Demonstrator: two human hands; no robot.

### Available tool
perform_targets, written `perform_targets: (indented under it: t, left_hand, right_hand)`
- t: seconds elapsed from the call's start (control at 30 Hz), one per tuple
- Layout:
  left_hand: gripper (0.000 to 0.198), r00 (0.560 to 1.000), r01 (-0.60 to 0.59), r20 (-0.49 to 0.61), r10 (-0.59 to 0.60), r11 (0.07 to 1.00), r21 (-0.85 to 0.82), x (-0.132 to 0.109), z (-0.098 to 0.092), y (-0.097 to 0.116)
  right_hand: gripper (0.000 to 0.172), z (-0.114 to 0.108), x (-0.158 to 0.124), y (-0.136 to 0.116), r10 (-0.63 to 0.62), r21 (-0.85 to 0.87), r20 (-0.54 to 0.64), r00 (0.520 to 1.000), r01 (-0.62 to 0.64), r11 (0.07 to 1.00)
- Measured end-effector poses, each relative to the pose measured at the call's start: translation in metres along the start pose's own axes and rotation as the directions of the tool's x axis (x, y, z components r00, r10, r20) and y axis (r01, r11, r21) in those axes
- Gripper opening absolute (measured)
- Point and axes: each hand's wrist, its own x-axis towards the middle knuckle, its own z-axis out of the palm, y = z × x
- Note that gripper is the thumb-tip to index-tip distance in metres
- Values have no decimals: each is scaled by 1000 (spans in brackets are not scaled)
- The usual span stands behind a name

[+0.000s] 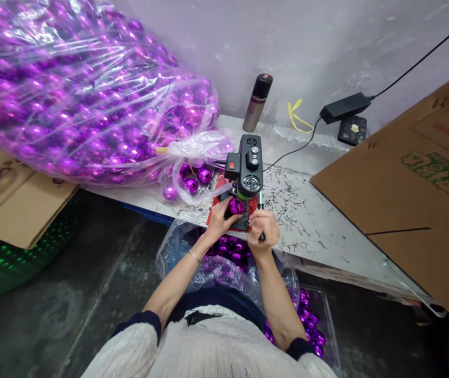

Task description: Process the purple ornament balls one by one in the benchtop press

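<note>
A shiny purple disco-ball ornament (236,206) sits beneath the head of a small black bench machine (251,165). My left hand (218,220) pinches the ball's near side between thumb and fingers. On the right, my right hand (264,229) is wrapped in a fist around the machine's lever handle (262,237). The ball and fist stand close together over a red and black base (242,223). Under my hands, an open clear plastic bag (175,252) holds more purple balls (230,251).
A huge clear bag of purple balls (91,105) fills the left, with loose balls (191,185) by its tied neck. Black shavings litter the white table (307,210). Behind stand a spray can (256,102) and power adapter (345,107). A cardboard box (413,184) flanks the right.
</note>
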Motion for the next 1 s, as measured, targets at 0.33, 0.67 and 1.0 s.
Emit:
perform_targets:
  t: [0.33,0.67,1.0]
  left_hand:
    - [62,999,-19,-27,19,1000,-8,0,3,-1]
    - [63,999,-19,-26,19,1000,-1,0,3,0]
    - [62,999,-31,-21,32,999,18,0,3,-2]
  right_hand:
    - [28,10,-24,15,22,27,-57,998,-21,999]
    - [28,11,-32,18,38,64,-55,998,-35,997]
    - [29,13,-37,25,-36,7,-43,998,36,999]
